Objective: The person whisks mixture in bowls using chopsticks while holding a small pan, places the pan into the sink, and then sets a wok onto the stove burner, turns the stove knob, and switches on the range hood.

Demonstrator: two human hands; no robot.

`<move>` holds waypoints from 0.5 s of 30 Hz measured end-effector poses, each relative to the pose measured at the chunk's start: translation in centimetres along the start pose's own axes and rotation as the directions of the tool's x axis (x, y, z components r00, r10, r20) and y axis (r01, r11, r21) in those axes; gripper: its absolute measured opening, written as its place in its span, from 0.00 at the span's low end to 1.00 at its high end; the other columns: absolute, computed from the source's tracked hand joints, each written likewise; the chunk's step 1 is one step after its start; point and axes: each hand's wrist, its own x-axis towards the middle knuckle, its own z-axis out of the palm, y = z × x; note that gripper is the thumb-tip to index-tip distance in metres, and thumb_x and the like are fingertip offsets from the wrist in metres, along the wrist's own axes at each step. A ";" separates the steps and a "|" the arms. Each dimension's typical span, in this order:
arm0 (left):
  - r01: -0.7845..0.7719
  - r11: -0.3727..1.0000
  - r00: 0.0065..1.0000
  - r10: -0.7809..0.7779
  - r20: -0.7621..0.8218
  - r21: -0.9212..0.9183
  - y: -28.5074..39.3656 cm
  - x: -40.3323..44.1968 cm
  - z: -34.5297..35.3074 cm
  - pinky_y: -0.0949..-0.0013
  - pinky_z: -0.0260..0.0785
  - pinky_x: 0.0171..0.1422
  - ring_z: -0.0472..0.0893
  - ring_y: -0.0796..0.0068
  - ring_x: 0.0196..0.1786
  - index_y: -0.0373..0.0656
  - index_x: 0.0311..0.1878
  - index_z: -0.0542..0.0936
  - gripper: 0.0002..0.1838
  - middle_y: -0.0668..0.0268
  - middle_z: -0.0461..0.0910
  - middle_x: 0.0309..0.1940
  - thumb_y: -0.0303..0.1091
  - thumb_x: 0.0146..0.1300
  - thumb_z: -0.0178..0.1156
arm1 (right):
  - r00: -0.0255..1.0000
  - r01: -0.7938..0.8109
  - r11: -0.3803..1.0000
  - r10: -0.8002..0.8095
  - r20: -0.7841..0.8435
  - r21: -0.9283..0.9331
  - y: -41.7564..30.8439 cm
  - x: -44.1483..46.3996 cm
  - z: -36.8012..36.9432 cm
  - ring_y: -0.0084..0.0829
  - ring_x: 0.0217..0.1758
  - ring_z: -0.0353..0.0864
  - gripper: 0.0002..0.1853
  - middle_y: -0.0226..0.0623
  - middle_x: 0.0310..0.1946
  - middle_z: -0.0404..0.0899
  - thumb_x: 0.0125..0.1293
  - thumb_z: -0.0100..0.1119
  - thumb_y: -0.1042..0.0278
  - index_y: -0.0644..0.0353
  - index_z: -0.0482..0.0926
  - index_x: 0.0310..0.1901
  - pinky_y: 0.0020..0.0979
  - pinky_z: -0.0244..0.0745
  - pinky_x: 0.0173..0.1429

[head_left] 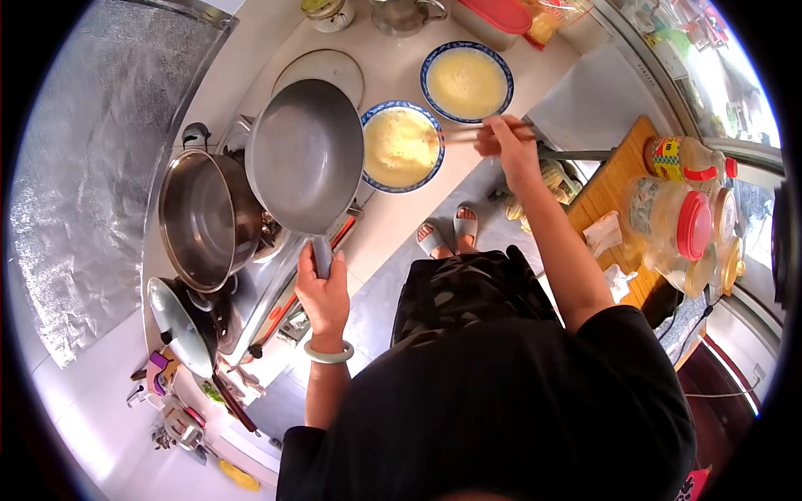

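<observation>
My left hand (323, 292) is wrapped round the handle of a grey frying pan (306, 154). The pan is lifted beside the stove, its inside bare. A pair of chopsticks (462, 134), blurred by motion, is gripped in my right hand (510, 150). Their tips reach the near blue-rimmed bowl (366, 163), which holds a pale yellow, frothy mixture (403, 149); whether they dip into it I cannot tell. Just behind stands a second blue-rimmed bowl (424, 83) with similar smooth yellow content, untouched by either hand.
On the stove at left sit a steel pot (196, 221) and a glass-lidded pan (184, 326). A round white lid or board (334, 65) lies behind the frying pan. Jars and bottles (668, 217) crowd the wooden table (610, 188) at right. A red-lidded box (499, 15) stands at the back.
</observation>
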 end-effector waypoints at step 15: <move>-0.015 1.000 0.999 0.015 -0.043 -0.010 0.1 -0.4 0.4 0.73 0.68 0.39 0.71 0.78 0.31 0.31 0.51 0.73 0.17 0.63 0.75 0.29 0.27 0.59 0.60 | 0.984 -0.037 0.999 0.032 0.178 0.025 3.6 0.3 2.5 0.26 0.29 0.81 0.12 0.35 0.28 0.80 0.68 0.53 0.64 0.66 0.78 0.38 0.27 0.79 0.38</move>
